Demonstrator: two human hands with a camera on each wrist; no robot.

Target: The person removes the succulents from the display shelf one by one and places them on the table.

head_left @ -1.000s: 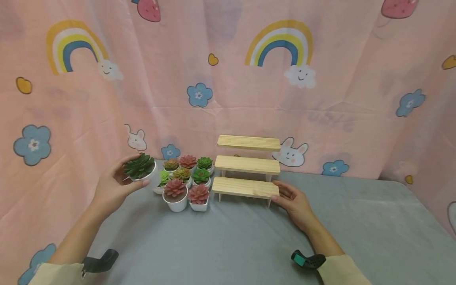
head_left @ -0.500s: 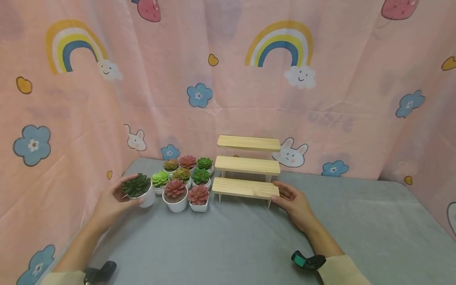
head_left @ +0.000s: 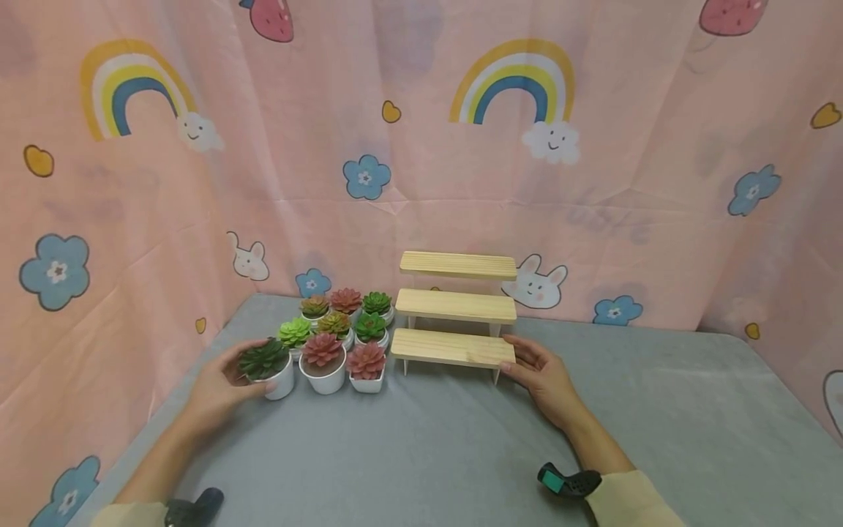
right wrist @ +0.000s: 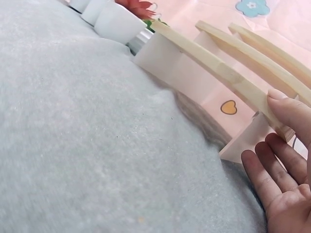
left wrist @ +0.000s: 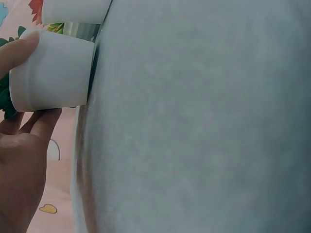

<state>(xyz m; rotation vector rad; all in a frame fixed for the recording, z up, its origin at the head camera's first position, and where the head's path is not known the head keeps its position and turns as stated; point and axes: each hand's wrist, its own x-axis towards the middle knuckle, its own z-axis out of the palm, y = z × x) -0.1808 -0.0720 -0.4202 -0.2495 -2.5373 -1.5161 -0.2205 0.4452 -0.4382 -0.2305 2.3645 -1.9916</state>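
Observation:
A dark green artificial succulent in a round white pot (head_left: 265, 362) is gripped by my left hand (head_left: 220, 384), thumb on the near side and fingers on the far side. Its pot (left wrist: 56, 73) stands upright in the left wrist view, base at the grey cloth. Several other potted succulents (head_left: 323, 350), reddish, green and yellowish, cluster just right of it. Beside them stands a three-tier wooden display stand (head_left: 454, 348) with pale legs. My right hand (head_left: 543, 377) holds the right end of its lowest tier; the thumb (right wrist: 277, 94) lies on the board, the fingers below it.
Grey cloth (head_left: 395, 454) covers the table, which reaches far to the right of the stand. A pink printed curtain (head_left: 421, 161) hangs close behind the plants and stand, and along the left side. Dark wrist devices (head_left: 569, 479) sit on the forearms.
My left hand has lowered the dark green succulent from above the table to the cloth, then shifted it nearer and right, beside the reddish one. The right hand and stand have stayed put.

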